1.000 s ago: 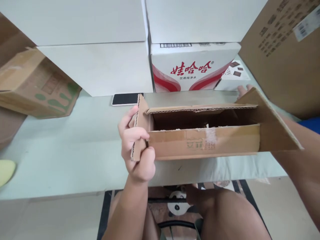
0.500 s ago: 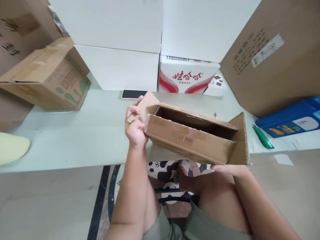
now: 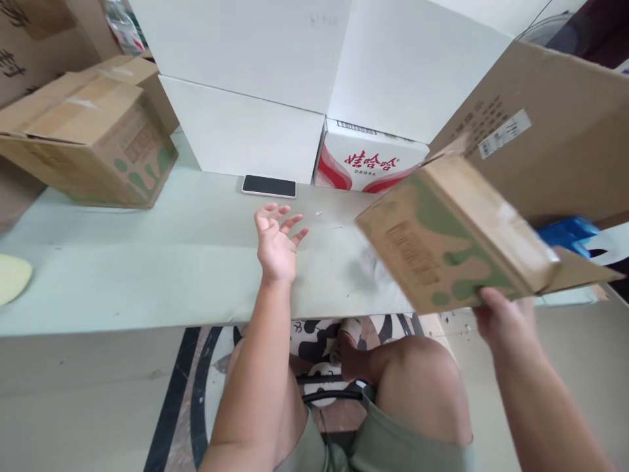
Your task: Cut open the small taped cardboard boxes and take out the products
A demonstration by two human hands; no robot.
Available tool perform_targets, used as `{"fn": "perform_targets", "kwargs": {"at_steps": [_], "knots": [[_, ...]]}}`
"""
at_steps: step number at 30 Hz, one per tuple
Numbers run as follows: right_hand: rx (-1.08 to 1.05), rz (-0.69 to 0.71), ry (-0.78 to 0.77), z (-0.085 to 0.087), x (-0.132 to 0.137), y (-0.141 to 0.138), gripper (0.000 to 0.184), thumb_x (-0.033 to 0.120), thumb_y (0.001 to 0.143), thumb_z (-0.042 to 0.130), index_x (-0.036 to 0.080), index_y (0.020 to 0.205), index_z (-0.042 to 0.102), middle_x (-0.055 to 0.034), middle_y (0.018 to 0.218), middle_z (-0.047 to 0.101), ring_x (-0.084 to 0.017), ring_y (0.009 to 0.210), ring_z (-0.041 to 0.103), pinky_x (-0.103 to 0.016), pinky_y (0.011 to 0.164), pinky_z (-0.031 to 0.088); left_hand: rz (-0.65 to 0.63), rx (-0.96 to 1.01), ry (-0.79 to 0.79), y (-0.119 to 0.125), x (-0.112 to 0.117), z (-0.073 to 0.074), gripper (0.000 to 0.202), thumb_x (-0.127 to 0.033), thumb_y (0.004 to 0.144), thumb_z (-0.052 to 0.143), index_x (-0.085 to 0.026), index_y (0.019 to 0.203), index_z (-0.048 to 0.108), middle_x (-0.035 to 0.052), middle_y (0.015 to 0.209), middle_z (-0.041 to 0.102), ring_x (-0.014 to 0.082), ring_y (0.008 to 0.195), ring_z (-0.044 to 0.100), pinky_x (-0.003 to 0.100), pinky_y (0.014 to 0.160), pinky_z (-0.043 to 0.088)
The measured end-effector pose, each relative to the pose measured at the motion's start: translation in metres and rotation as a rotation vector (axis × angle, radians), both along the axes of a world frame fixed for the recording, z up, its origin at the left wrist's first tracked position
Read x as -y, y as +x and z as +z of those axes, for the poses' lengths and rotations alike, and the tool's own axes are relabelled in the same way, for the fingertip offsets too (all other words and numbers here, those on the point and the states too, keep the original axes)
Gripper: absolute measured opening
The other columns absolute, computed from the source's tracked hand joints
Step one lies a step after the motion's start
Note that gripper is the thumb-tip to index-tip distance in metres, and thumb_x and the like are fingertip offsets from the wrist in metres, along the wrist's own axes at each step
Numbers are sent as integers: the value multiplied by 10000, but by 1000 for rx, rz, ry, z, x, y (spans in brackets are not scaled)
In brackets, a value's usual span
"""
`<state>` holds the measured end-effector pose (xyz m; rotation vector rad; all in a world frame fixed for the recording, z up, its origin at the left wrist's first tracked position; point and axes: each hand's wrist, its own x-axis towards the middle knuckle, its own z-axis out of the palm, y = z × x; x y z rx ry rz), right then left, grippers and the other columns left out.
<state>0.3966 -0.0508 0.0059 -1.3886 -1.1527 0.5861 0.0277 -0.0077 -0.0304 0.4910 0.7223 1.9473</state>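
Note:
My right hand (image 3: 506, 318) grips the lower edge of a brown cardboard box (image 3: 432, 246) with green splash prints. The box hangs tilted over the right part of the table, its printed side toward me and an end flap sticking out to the right. Empty, with fingers spread and palm up, my left hand (image 3: 279, 241) is above the middle of the table. Just beyond it lies a phone (image 3: 268, 186) with a dark screen. The inside of the held box is hidden.
Another cardboard box (image 3: 115, 141) stands at the back left. White panels (image 3: 246, 131) and a white-and-red carton (image 3: 371, 157) line the back of the pale table (image 3: 162, 275). A large cardboard sheet (image 3: 550, 124) and a partly hidden blue bottle (image 3: 565, 235) are on the right. A yellow-green object (image 3: 14, 278) is at the left edge.
My left hand has let go of the cardboard box and opened. My right hand has carried the box to the right and turned it, so its printed side now faces me.

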Motion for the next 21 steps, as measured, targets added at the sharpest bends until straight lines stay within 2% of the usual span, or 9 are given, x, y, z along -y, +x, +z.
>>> {"fn": "perform_targets", "kwargs": {"at_steps": [3, 5, 7, 9, 11, 13, 15, 18, 21], "knots": [[-57, -267, -37, 21, -29, 16, 1349, 302, 467, 829, 476, 1609, 131, -55, 1653, 433, -244, 1219, 683, -286, 623, 633, -24, 15, -12, 0, 0, 2, 410, -448, 654, 717, -314, 1022, 596, 32, 1108, 615, 218, 951, 669, 327, 752, 589], [6, -341, -87, 29, -52, 20, 1440, 287, 493, 845, 453, 1642, -6, -96, 1701, 351, -264, 1288, 648, -334, 687, 646, -39, 14, -20, 0, -1, 2, 405, -456, 651, 724, -302, 1001, 591, 29, 1080, 617, 206, 915, 661, 329, 756, 583], [115, -393, -137, 32, -74, 21, 1415, 297, 553, 872, 367, 1679, 18, -163, 1701, 342, -299, 1376, 594, -399, 870, 645, -49, 16, -29, 1, -1, 2, 406, -461, 643, 731, -293, 984, 586, 26, 1049, 618, 198, 880, 654, 328, 746, 575], [248, -437, -178, 33, -94, 20, 1386, 299, 609, 895, 270, 1706, 48, -219, 1682, 363, -309, 1461, 527, -391, 1094, 555, -52, 16, -33, 1, -2, 2, 401, -461, 641, 738, -290, 970, 585, 23, 1023, 621, 192, 852, 650, 328, 737, 572], [349, -482, -228, 33, -115, 17, 1390, 328, 645, 909, 180, 1717, 37, -271, 1627, 425, -320, 1490, 499, -368, 1193, 464, -55, 3, -24, 1, -2, 1, 383, -460, 653, 739, -290, 961, 588, 20, 1011, 624, 188, 836, 649, 330, 736, 575], [392, -524, -312, 35, -137, 11, 1415, 372, 659, 918, 140, 1718, 9, -318, 1577, 457, -367, 1482, 504, -428, 1209, 438, -55, -15, -17, 1, -3, 1, 365, -465, 669, 736, -289, 955, 595, 21, 1008, 628, 187, 828, 647, 333, 737, 580], [422, -543, -382, 38, -158, 4, 1441, 410, 654, 930, 158, 1720, -7, -351, 1576, 422, -415, 1482, 494, -488, 1215, 411, -52, -18, -28, 1, -5, 1, 370, -476, 664, 747, -283, 945, 605, 24, 1010, 633, 187, 819, 646, 338, 736, 584], [465, -528, -400, 37, -191, -6, 1437, 481, 666, 921, 181, 1719, -9, -378, 1595, 351, -466, 1474, 487, -532, 1235, 361, -60, -20, -54, 1, -8, 0, 366, -480, 649, 770, -260, 892, 607, 25, 974, 624, 183, 800, 635, 346, 747, 586], [474, -552, -406, 27, -227, -7, 1411, 544, 717, 881, 149, 1713, -37, -412, 1604, 303, -470, 1478, 481, -531, 1227, 355, -101, -64, -53, 0, -11, -3, 334, -496, 694, 744, -220, 765, 568, 15, 822, 543, 164, 739, 581, 334, 747, 569]]}}
